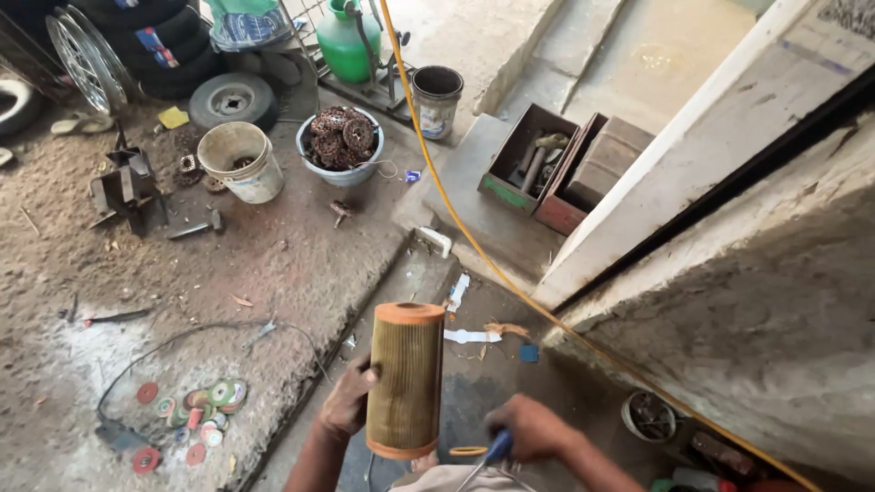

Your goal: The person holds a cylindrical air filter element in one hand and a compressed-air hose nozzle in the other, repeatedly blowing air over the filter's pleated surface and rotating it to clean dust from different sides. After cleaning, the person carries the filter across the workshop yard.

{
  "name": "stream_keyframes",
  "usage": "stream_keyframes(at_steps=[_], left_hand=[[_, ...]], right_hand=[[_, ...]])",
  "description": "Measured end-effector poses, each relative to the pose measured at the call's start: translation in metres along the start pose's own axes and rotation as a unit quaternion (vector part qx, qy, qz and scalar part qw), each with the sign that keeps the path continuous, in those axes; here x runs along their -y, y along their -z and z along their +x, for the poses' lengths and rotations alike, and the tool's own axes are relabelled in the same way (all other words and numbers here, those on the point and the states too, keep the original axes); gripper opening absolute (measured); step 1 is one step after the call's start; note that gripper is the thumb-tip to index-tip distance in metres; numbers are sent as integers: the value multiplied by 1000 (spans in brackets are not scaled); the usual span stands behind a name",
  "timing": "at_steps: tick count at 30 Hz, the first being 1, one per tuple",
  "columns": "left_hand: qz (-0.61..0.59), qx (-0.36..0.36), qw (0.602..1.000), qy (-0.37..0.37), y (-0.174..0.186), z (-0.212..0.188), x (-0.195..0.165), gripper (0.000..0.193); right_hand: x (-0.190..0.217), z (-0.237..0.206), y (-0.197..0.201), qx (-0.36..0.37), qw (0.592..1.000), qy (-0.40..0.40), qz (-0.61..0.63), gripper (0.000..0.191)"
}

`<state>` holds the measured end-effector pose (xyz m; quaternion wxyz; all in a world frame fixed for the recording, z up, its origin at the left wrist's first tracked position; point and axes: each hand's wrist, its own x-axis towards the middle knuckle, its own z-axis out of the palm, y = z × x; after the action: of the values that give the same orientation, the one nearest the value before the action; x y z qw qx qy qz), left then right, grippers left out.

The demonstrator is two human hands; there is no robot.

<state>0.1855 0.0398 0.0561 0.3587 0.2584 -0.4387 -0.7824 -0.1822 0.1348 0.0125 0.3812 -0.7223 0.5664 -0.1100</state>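
1. Spoked wheel [84, 56] and stacked tyres [155, 41] sit at the far left, on the dirt floor [273, 264].
2. Down at near left, a scatter of coloured discs [196, 415] lies on the dirt beside a thin black cable [182, 337].
3. Farther off, a white bucket [241, 161] stands just beside a pale bowl [340, 146] heaped with rusty sprockets, and a green tank [351, 41] stands behind them.
4. My left hand [348, 401] is curled round the left side of the cylindrical air filter [406, 380], fingers wrapped against its pleated wall; I hold it upright, orange caps top and bottom, in the near middle above the concrete.
5. My right hand [529, 428] is closed in a fist on a blue-handled tool [497, 448], just right of the filter's lower end.
6. A yellow hose [474, 246] runs from far centre to near right, passing an open wooden toolbox [530, 159] on the step.
7. At near right, a small round tin [649, 416] of bits sits against the rough wall [756, 310].
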Motion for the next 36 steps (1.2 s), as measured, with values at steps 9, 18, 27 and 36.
stream_keyframes(at_steps=[9,18,27,36], left_hand=[[-103,-8,994,27,0,-1,0,97],[-73,-8,997,28,-12,6,-14,115],[-31,-3,1000,-5,-7,8,-14,96],[-58,39,997,-40,-22,12,-27,97]], right_hand=[[33,-4,15,-50,994,-43,82,19],[21,4,11,-128,982,-66,120,14],[23,-3,13,-42,997,2,66,14],[11,-3,3,-9,999,-45,8,18]])
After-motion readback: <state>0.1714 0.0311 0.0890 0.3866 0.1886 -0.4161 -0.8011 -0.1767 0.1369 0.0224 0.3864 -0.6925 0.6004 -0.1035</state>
